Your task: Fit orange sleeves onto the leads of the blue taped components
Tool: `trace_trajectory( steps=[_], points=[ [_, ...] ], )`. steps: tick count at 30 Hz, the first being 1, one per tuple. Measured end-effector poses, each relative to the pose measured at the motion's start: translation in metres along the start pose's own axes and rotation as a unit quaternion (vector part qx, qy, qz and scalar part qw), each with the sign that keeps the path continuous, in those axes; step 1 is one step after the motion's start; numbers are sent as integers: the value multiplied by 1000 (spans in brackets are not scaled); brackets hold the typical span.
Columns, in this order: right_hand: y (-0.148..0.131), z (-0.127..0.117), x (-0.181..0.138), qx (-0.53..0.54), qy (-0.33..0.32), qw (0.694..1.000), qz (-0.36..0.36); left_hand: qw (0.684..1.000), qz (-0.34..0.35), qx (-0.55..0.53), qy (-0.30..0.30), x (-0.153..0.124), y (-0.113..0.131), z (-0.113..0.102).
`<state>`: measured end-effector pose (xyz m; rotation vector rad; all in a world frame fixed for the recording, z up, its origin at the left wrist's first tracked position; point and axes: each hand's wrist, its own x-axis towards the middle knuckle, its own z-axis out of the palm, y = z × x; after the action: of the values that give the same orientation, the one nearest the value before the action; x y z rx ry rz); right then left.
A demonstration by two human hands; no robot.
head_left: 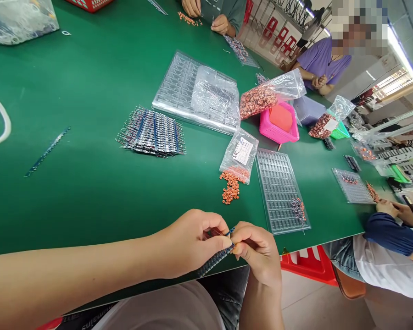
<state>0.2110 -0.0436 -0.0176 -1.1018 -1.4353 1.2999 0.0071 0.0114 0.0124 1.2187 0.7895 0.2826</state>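
Observation:
Near the front edge of the table, my left hand [198, 243] is closed around a dark strip of small wire-leaded parts [214, 263], which slants out below its fingers. Thumb and fingertips of my right hand [259, 252] pinch at the upper end of the same strip, touching my left fingertips. Something small and orange seems to show between the fingertips, too little to make out. Beyond my hands lies a pile of orange rings [230, 189], spilling from a labelled clear bag [240, 153]. To the right is a clear compartment tray [278, 192] with several ringed parts in one corner.
A stack of taped component strips [153, 133] lies left of centre, with a large clear tray [179, 82] behind it. A pink basket [279, 126] and a bag of copper-coloured rings [258, 100] stand farther back. Other people's hands [220, 24] work across the table and at right.

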Motion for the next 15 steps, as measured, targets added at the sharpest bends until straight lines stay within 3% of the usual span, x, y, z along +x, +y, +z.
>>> trace_trajectory(
  steps=[15],
  points=[
    [4, 0, -2, 38, 35, 999, 16, 998, 6, -46, 49, 0, 5, 1]
  ],
)
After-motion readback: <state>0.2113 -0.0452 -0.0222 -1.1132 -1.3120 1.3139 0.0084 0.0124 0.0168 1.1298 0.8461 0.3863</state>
